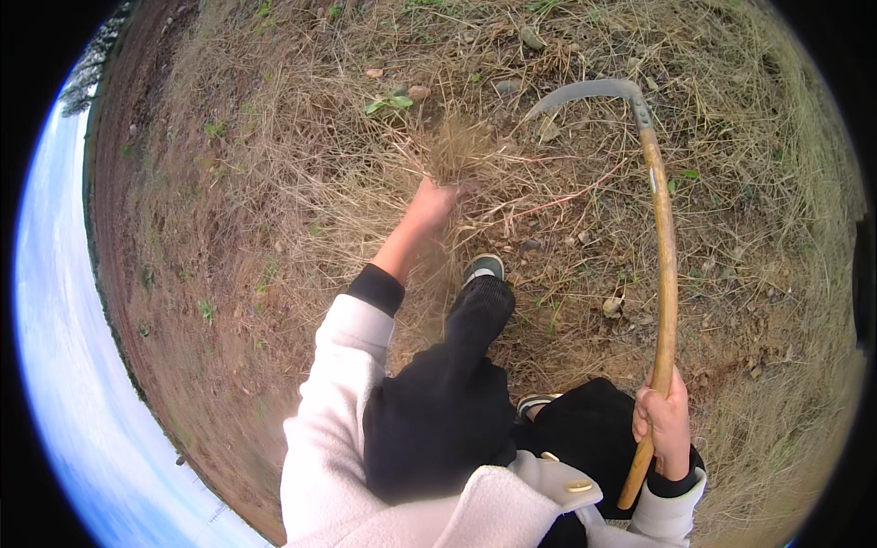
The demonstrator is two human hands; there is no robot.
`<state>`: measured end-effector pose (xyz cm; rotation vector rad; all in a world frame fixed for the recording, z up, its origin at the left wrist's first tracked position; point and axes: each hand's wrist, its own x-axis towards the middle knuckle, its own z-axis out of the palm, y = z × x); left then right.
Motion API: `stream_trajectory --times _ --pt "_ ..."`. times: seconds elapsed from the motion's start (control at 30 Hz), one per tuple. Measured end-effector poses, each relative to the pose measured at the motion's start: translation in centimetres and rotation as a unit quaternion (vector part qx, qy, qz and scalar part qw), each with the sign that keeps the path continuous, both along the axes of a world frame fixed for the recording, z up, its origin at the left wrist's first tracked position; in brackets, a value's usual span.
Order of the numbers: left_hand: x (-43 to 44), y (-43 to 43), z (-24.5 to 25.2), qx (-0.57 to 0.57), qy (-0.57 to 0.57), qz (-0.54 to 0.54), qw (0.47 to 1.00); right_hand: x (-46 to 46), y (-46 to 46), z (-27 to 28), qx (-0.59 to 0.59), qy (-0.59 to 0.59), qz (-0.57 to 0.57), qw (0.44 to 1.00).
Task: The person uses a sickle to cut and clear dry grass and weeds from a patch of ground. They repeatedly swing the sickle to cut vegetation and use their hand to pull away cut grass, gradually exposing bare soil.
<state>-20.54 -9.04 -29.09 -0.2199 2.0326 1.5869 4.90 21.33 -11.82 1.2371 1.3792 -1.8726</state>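
My right hand (663,421) is wrapped around the lower part of a sickle's curved wooden handle (664,274). The handle runs up and away from me to a curved metal blade (589,89), riveted on at its far end. The blade's tip points left, close over the cut-looking straw on the ground. My left hand (437,202) is down among dry grass, closed around a bunch of thin tan stalks (455,147). Its fingers are partly hidden by the grass. The blade is apart from this bunch, to its upper right.
Dry grass and straw cover sloping soil. Stones (508,86) and a green leafy plant (389,104) are beyond my left hand. My shoe (484,267) stands just below that hand. A pale lump (612,306) lies left of the handle. Bare brown soil (113,171) stretches off at the far left.
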Motion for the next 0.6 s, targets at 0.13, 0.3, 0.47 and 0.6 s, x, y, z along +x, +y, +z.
stream_trajectory --times 0.13,0.3,0.47,0.6 --pt "-1.9 1.8 0.9 -0.047 0.064 -0.092 0.993 0.2 -0.2 -1.4 -0.074 -0.007 0.065 0.995" --pt "-5.1 0.3 -1.6 -0.069 0.03 -0.062 0.995 2.4 1.5 0.2 -0.212 -0.105 0.008 0.972" --pt "-7.3 -3.5 0.0 -0.087 0.042 0.051 0.994 5.2 3.0 3.3 -0.149 -0.047 -0.151 0.976" --pt "-8.8 -13.1 6.9 -0.218 0.065 0.026 0.973 5.3 3.8 4.7 -0.096 0.037 -0.276 0.956"
